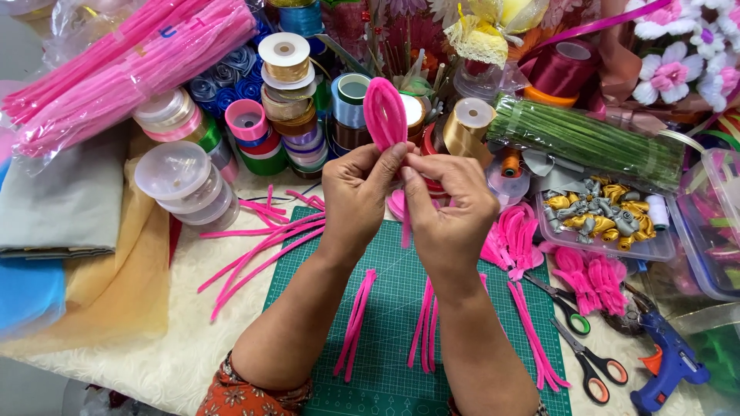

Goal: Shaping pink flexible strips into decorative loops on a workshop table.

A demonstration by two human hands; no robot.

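My left hand (356,196) and my right hand (449,204) meet above a green cutting mat (385,339). Together they pinch the base of a pink pipe cleaner loop (385,114) bent into a petal shape, which stands up above my fingers. Its loose stem hangs down between my hands. Several pink pipe cleaners (258,250) lie on the mat and to its left. Finished pink petal bundles (515,239) rest at the mat's right edge.
Ribbon spools (287,92) crowd the back. A bag of pink pipe cleaners (123,69) lies top left, green stems in plastic (586,142) at right. A tray of gold and grey pieces (597,216), two scissors (586,347) and a blue glue gun (667,358) sit right.
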